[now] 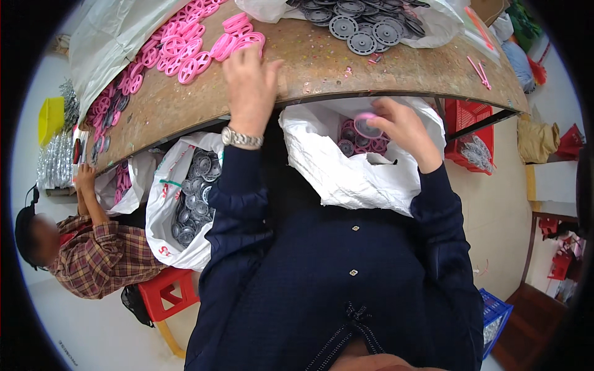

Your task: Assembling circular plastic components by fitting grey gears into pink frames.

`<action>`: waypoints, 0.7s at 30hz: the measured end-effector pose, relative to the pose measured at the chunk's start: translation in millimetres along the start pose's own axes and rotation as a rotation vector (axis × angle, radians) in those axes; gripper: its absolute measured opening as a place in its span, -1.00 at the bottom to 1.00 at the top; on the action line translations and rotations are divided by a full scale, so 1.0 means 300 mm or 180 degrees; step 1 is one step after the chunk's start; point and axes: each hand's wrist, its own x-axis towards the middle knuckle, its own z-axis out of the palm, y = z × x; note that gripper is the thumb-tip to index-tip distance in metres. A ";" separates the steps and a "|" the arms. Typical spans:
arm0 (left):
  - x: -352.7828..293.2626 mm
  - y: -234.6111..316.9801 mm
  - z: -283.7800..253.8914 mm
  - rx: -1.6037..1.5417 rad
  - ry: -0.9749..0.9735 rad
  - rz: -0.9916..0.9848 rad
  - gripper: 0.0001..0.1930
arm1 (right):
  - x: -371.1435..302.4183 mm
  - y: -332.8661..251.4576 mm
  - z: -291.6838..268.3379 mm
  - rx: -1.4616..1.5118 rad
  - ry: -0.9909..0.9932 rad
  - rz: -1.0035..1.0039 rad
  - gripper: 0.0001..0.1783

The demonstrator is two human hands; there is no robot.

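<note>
My left hand [250, 86], with a metal watch on its wrist, reaches over the tabletop. Its fingertips rest on a pink spoked ring [250, 41] at the edge of a small cluster, and the thumb stands out to the side. Over a white sack [356, 179], my right hand [402, 127] has its fingers at the edge of a small wheel [369, 127], grey with a pink rim and slightly blurred. Inside the sack lie several pink and grey wheels [349, 136]. The far side of the right hand's grip is partly hidden.
Pink rings [176, 46] and grey discs [362, 34] lie heaped on the wooden table [309, 77]. Left of me stands a sack of grey discs [197, 204]. Another person [102, 247] sits beyond it. A red basket [473, 148] is under the table's right end.
</note>
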 end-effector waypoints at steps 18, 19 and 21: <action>0.019 -0.159 0.121 0.0959 -0.0196 -0.0435 -0.42 | -0.011 -0.109 0.005 -0.0549 -0.0564 -0.0230 -0.68; 0.017 -0.160 0.120 0.0871 -0.0222 -0.0413 -0.43 | -0.009 -0.110 0.007 -0.0547 -0.0567 -0.0232 -0.68; 0.016 -0.168 0.124 0.0668 -0.0148 -0.0338 -0.42 | -0.005 -0.114 0.011 -0.0520 -0.0533 -0.0408 -0.68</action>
